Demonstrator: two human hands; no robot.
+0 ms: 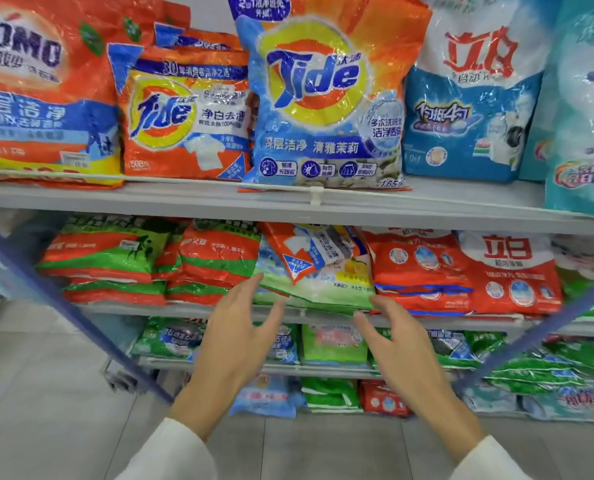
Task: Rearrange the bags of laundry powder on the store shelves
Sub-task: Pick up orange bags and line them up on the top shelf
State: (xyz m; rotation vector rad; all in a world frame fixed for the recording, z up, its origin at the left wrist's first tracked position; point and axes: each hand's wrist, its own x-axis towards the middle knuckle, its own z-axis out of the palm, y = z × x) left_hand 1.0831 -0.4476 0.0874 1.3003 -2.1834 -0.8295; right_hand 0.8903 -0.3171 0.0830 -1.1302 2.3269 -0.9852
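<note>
Laundry powder bags fill the shelves. A small orange Tide bag (318,252) lies tilted on a pale green bag (318,294) in the middle of the second shelf (115,310). My left hand (235,337) and my right hand (397,351) hover just in front of that pile, fingers spread and holding nothing. The left fingertips are close to the green bag's left edge, and the right ones are near its lower right corner. A large blue and orange Tide bag (326,98) stands on the top shelf (184,199), overhanging its front rail.
On the top shelf stand a red OMO bag (42,88), a smaller orange Tide bag (184,123) and blue and white bags (472,98). Red and green bags (112,258) and red and white bags (462,271) flank the pile. Lower shelves hold several more bags. Grey floor tiles lie below.
</note>
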